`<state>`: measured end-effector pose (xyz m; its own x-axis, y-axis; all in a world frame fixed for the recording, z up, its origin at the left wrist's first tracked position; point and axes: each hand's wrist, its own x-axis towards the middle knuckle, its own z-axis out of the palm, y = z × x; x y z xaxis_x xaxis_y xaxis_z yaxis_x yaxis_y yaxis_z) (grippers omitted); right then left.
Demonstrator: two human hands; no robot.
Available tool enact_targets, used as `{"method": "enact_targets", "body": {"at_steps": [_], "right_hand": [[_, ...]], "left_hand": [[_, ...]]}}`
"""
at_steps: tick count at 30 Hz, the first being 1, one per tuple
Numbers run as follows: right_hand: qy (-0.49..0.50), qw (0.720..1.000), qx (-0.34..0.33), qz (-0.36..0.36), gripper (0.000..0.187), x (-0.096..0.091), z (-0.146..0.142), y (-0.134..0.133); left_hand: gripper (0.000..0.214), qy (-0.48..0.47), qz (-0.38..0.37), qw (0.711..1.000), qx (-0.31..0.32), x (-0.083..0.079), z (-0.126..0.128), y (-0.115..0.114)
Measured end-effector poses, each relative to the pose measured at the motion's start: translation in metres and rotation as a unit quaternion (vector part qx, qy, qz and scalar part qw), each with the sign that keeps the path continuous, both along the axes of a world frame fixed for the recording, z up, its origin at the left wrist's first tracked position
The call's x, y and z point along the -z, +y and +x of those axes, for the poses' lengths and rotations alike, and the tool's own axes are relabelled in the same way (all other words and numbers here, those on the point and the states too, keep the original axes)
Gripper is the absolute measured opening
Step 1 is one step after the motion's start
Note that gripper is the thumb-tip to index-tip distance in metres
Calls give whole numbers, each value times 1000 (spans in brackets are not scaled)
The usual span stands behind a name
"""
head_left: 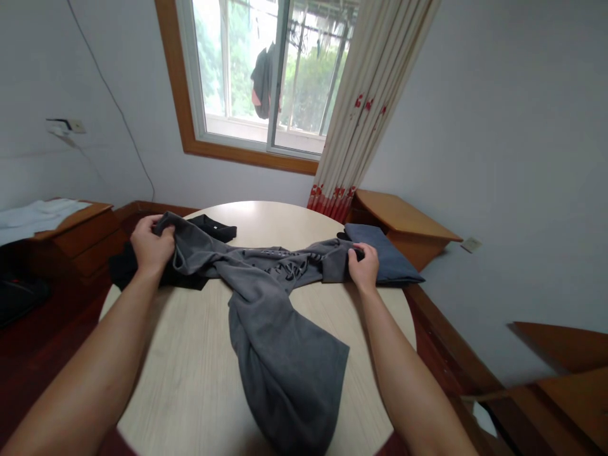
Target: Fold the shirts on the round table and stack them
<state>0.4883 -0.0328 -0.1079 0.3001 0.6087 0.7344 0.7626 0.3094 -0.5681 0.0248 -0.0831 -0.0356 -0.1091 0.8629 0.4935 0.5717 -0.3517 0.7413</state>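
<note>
A grey garment (280,323) with a dark printed pattern, perhaps a T-shirt, is stretched sideways over the round table (190,342). My left hand (152,244) pinches its left end, lifted a little above the tabletop. At the other end, my right hand (364,266) grips the cloth by its edge. The middle part sags in folds and trails over the wood towards me. Black clothing (183,275) lies beneath and behind the left end. Beside my right hand sits a folded dark blue cloth (387,256).
Behind the table are a window (270,76) and a curtain (368,107) with red flowers. Wooden cabinets stand at the right (403,218) and left (71,240), the left one bearing white cloth (38,215). A cable (114,101) runs down the wall.
</note>
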Motion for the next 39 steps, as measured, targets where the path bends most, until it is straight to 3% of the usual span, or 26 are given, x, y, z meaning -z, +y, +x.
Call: {"method": "enact_targets", "body": {"at_steps": [3, 8, 10, 13, 16, 20, 25, 27, 29, 32, 33, 34, 35, 36, 39], "right_hand": [[-20, 999, -28, -24, 22, 2, -8, 1], [-79, 982, -153, -81, 29, 3, -30, -6], [-110, 967, -196, -118, 35, 6, -37, -9], [-158, 942, -231, -186, 46, 14, -40, -10], [-190, 924, -234, -235, 41, 21, -40, -7], [-194, 924, -225, -242, 28, 23, -40, -3], [-148, 942, -225, -198, 26, 12, -39, -6], [-112, 956, -214, -165, 27, 5, -35, -8], [-83, 967, -185, -155, 30, -2, -30, -9], [-98, 963, -124, -219, 28, -8, -22, -11], [-114, 957, -102, -245, 26, -8, -20, -12], [-130, 953, -83, -262, 23, -8, -20, -13], [-142, 951, -69, -268, 21, -8, -21, -14], [-150, 951, -62, -262, 20, -7, -22, -14], [-172, 953, -85, -235, 25, -1, -30, -15]], "left_hand": [[41, 37, 17, 999, -1, 2, 13, -3], [41, 103, 65, 993, -2, 17, 37, 0], [46, 153, 64, 984, 62, 29, 51, 0], [56, 229, 3, 953, 196, 48, 71, 1], [53, 264, -73, 932, 239, 61, 81, 2], [39, 253, -98, 927, 257, 61, 85, 4], [22, 234, -128, 917, 296, 47, 84, 0], [17, 232, -184, 888, 352, 40, 80, -5], [15, 219, -267, 835, 428, 34, 75, -13], [25, 174, -392, 729, 534, 27, 69, -24], [30, 155, -414, 705, 554, 25, 69, -26], [33, 132, -417, 703, 561, 24, 69, -27], [36, 106, -400, 725, 551, 24, 69, -25], [39, 82, -363, 768, 521, 26, 70, -22], [45, 84, -199, 915, 340, 39, 70, -5]]}}
